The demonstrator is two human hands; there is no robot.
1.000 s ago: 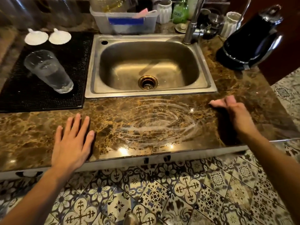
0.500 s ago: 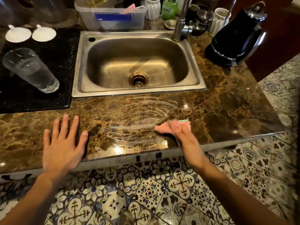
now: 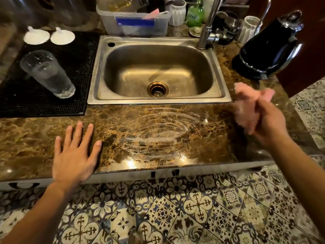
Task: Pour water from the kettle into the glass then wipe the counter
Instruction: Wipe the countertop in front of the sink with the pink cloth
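Note:
A clear glass holding water stands on a black mat at the left. The black kettle sits on its base at the far right of the brown marble counter. Swirled wet streaks mark the counter in front of the sink. My left hand lies flat and open on the counter near its front edge. My right hand is blurred, at the right side of the counter, gripping a pink cloth below the kettle.
A steel sink with a tap fills the middle. Behind it stand a plastic tub, a green bottle and white cups. Two white lids lie behind the mat. Patterned floor tiles show below the counter edge.
My right hand swept the pink cloth from the counter's front middle over to the right side below the kettle. My left hand stayed flat in place.

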